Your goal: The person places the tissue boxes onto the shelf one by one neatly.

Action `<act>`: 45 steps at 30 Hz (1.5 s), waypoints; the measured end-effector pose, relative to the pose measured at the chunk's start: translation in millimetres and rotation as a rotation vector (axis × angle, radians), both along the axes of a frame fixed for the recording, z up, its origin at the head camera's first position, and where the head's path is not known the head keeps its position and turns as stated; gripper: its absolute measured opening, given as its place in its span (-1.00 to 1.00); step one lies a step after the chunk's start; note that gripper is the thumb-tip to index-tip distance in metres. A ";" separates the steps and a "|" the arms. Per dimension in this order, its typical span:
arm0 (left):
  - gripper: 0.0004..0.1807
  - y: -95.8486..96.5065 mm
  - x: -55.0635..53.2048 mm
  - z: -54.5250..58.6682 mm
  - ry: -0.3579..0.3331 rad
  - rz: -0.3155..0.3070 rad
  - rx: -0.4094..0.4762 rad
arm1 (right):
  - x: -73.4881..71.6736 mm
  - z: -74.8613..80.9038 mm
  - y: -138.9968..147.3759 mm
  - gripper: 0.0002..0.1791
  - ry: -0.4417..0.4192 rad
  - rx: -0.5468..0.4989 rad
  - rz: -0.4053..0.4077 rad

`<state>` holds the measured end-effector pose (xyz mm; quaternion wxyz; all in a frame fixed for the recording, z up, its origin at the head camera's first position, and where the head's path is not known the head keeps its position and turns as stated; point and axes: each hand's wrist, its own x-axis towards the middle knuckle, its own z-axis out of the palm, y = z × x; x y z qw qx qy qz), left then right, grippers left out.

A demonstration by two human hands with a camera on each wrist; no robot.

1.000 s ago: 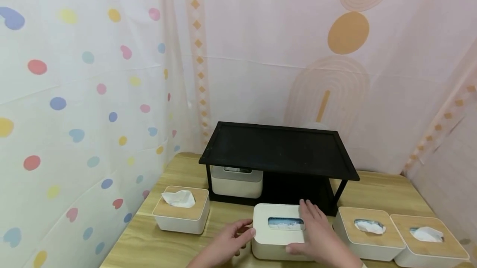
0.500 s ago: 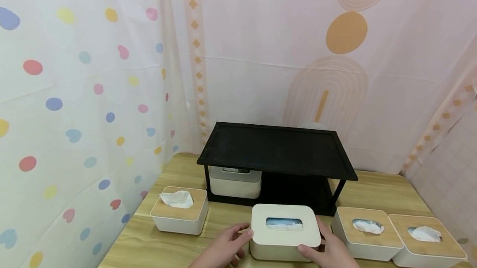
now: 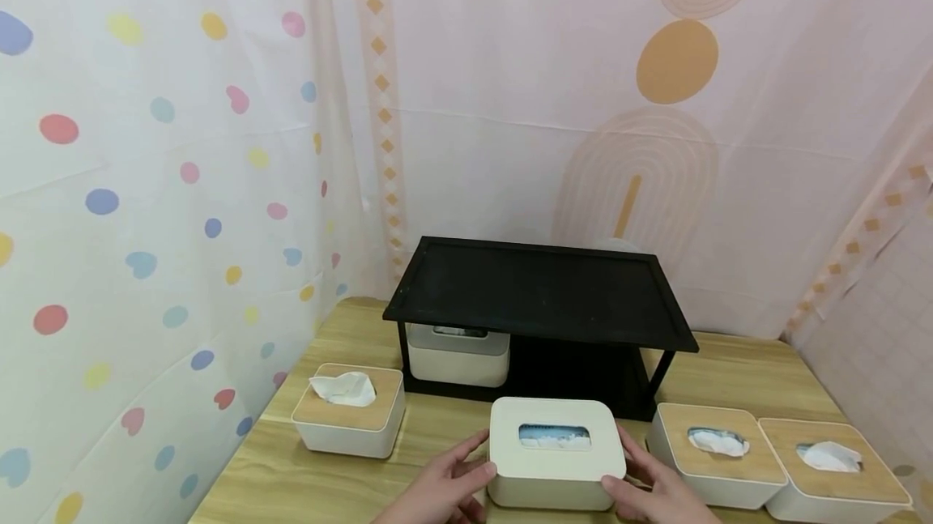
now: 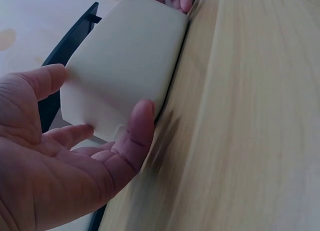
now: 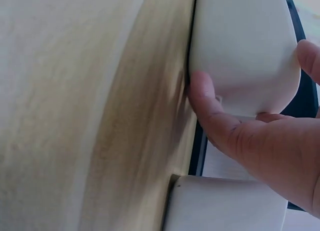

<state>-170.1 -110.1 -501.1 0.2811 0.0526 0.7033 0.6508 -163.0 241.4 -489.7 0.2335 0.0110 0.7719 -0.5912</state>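
Note:
A cream tissue box (image 3: 554,492), its lid the same cream colour, stands on the wooden table in front of the black rack. Blue-and-white tissue packing shows through the slot in its lid. My left hand (image 3: 445,485) holds the box's left end, thumb at the upper edge and fingers low on the side, as the left wrist view shows. At the opposite end my right hand (image 3: 656,487) grips it the same way, with one fingertip (image 5: 201,86) down at the bottom edge by the tabletop.
Behind stands a low black rack (image 3: 539,285), with another cream tissue box (image 3: 459,364) on its lower shelf at the left. One wood-lidded tissue box (image 3: 350,419) sits on the left. Two more, a nearer one (image 3: 717,459) and an outer one (image 3: 834,467), stand right.
My right hand has slid off the lid's right part to the box's right end and taken hold there. My left hand has closed in on the left end. The box has hardly moved.

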 end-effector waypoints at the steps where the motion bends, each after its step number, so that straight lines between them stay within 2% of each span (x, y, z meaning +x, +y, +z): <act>1: -0.13 -0.2 0.3 0.3 -0.008 0.000 0.008 | 0.4 0.0 0.2 0.05 -0.002 -0.007 -0.002; 7: -0.12 -1.3 -0.1 2.2 -0.047 0.006 0.061 | 1.8 -0.9 -0.8 0.03 0.011 -0.020 -0.017; 16: -0.13 3.7 -3.3 5.8 -0.039 0.029 0.075 | 2.9 0.1 -1.1 0.03 0.056 -0.006 -0.026; 25: -0.11 13.3 -19.1 2.5 0.025 0.037 0.138 | -0.3 2.9 -6.7 0.05 0.072 0.011 -0.119; 33: -0.13 21.7 -33.3 1.7 0.064 0.051 0.144 | -2.2 2.0 -13.0 0.04 0.113 0.049 -0.210; 38: -0.15 25.2 -39.4 2.3 0.061 0.068 0.149 | -4.6 3.4 -13.3 0.05 0.147 0.052 -0.189; 45: -0.13 30.4 -45.6 0.8 0.057 0.072 0.170 | -10.0 1.8 -13.0 0.10 0.202 0.140 -0.178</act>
